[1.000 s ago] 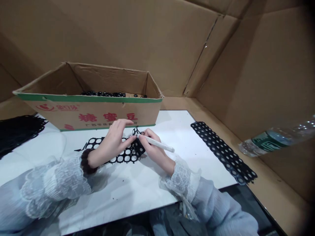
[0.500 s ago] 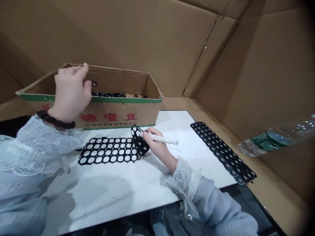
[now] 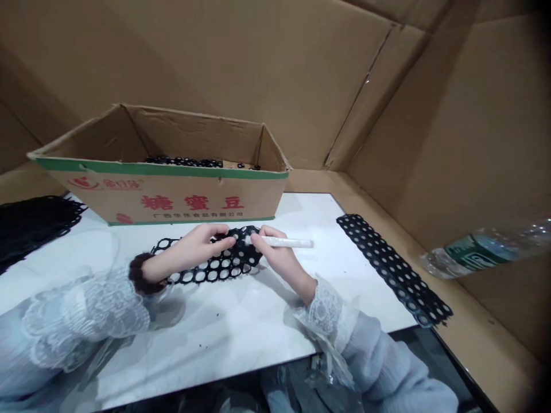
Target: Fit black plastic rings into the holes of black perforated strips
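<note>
A black sheet with rows of round holes (image 3: pixel 212 274) lies on the white board in front of me, its right end lifted and folded. My left hand (image 3: pixel 206 244) pinches the sheet near that raised end with thumb and finger. My right hand (image 3: pixel 278 255) is closed around a white pen-like stick (image 3: pixel 290 242), its tip at the sheet, and the thumb and fingers are up against the sheet's edge. My left forearm and hand cover much of the sheet's upper left part.
Behind the sheet stands an open cardboard box (image 3: pixel 181 198) with black ring pieces (image 3: pixel 185 162) inside. Another holed black sheet (image 3: pixel 391 267) lies on the right, near a plastic bottle (image 3: pixel 477 252). A black pile (image 3: pixel 34 223) sits at left. Cardboard walls enclose the back and right.
My left hand has come down from over the box, where a small black ring was near it, to the sheet. My right hand stays in place with the white stick; the sheet's end now lies lower.
</note>
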`<action>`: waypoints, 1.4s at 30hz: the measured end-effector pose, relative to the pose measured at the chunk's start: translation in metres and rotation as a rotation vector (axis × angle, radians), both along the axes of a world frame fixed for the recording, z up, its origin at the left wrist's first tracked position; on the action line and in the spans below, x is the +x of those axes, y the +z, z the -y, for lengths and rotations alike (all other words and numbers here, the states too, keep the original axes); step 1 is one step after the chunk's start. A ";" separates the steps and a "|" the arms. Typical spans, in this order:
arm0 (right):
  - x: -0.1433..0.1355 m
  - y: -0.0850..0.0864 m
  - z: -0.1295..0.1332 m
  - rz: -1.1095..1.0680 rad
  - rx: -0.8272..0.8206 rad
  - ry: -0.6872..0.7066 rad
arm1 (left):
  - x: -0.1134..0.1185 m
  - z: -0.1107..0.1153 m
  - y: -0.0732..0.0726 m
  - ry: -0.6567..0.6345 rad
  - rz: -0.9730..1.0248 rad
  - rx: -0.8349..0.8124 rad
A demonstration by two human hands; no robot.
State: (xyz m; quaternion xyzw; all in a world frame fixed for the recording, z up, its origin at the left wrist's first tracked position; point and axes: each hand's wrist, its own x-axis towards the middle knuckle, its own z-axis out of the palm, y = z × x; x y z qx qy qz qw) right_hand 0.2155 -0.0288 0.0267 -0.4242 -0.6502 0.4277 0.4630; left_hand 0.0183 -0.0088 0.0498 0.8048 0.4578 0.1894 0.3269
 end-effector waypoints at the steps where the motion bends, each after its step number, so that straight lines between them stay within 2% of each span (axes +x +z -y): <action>1: 0.000 0.000 0.000 0.007 0.001 -0.006 | 0.000 0.000 0.001 0.006 0.029 -0.030; 8: -0.005 -0.003 0.003 0.028 0.017 -0.063 | 0.009 0.006 -0.002 0.207 0.259 -0.214; 14: -0.010 -0.011 0.004 0.105 0.095 -0.054 | 0.008 0.011 -0.007 0.133 0.296 -0.231; 19: -0.012 -0.016 -0.001 0.192 0.224 -0.134 | 0.006 0.011 -0.013 0.133 0.348 -0.311; 23: -0.011 -0.015 -0.001 0.192 0.200 -0.170 | 0.007 0.008 -0.012 0.044 0.409 -0.403; 25: -0.011 -0.014 0.001 0.166 0.172 -0.137 | 0.008 0.007 -0.011 0.043 0.339 -0.330; 29: -0.013 -0.013 0.004 0.103 0.141 -0.071 | 0.009 0.005 -0.012 0.132 0.099 0.028; 32: -0.013 -0.013 0.005 0.080 0.132 -0.088 | 0.006 0.004 -0.017 0.184 0.060 0.269; 37: -0.013 -0.013 0.004 0.075 0.122 -0.073 | 0.005 0.005 -0.018 0.123 -0.050 0.410; 39: -0.012 -0.013 0.003 0.078 0.115 -0.102 | 0.004 0.007 -0.011 0.124 -0.086 0.478; 42: -0.009 -0.014 0.001 0.050 0.097 -0.176 | -0.005 0.005 0.014 0.278 -0.079 0.641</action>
